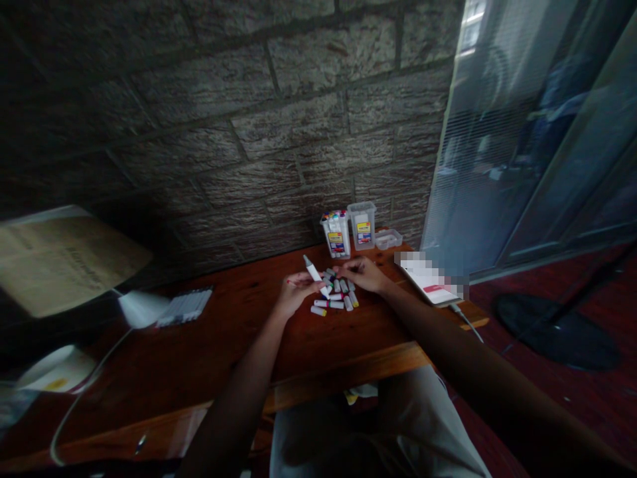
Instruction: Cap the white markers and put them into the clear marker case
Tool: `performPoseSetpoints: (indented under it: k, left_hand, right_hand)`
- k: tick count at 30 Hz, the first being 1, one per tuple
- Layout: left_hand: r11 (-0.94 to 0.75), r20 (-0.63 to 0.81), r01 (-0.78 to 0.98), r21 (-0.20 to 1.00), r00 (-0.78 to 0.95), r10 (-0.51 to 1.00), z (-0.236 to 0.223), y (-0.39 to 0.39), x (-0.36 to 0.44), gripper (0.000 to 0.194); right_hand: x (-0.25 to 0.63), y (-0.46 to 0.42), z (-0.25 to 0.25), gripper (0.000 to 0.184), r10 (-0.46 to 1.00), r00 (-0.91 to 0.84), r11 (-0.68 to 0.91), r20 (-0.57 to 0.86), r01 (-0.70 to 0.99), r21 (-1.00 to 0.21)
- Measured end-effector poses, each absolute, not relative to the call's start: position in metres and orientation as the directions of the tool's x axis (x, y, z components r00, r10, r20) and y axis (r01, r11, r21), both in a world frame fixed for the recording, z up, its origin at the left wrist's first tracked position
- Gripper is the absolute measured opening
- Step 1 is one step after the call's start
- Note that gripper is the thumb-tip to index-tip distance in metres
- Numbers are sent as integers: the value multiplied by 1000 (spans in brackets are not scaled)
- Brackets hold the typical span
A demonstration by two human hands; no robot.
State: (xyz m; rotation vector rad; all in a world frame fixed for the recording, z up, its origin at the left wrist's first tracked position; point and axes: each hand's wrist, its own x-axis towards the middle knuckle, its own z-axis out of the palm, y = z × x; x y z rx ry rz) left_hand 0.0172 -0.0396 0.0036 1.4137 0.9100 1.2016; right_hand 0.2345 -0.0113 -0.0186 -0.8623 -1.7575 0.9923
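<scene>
In my left hand point(297, 292) a white marker point(313, 271) stands tilted, its grey end pointing up and a dark tip at its lower end. The fingers are closed around its barrel. My right hand point(364, 273) is just across from it, with thumb and fingertips drawn together at the back edge of a pile of marker caps point(343, 285). Whatever those fingertips hold is too small to make out. The short white caps have coloured ends and lie loosely between and below both hands. A longer white piece point(329, 304) lies among them.
Behind the hands stand a box full of markers point(336, 236), a clear plastic box point(362, 229) and a small clear lid point(389, 239). Several white markers point(186, 307) lie in a row at left. A lamp point(144, 309), a paper cup point(62, 370) and a cabled device point(432, 282) flank the wooden table point(239, 338).
</scene>
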Motion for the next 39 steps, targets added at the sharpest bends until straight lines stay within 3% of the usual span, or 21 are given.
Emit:
performPoseSetpoints:
  k: [5, 11, 14, 39]
  left_hand:
    - [-176, 195, -110, 978, 195, 961, 2, -37, 16, 38]
    - [-105, 134, -461, 881, 31, 990, 7, -31, 12, 37]
    - [-110, 111, -544, 832, -31, 993, 10, -31, 10, 32]
    - [-103, 148, -488, 867, 54, 988, 9, -31, 8, 27]
  right_hand:
    - [234, -15, -14, 50, 868, -333, 434, 368, 149, -888]
    - [234, -18, -9, 52, 886, -311, 408, 343, 172, -897]
    - [233, -17, -10, 51, 886, -309, 412, 345, 185, -892]
    - [235, -12, -18, 51, 873, -322, 449, 366, 242, -860]
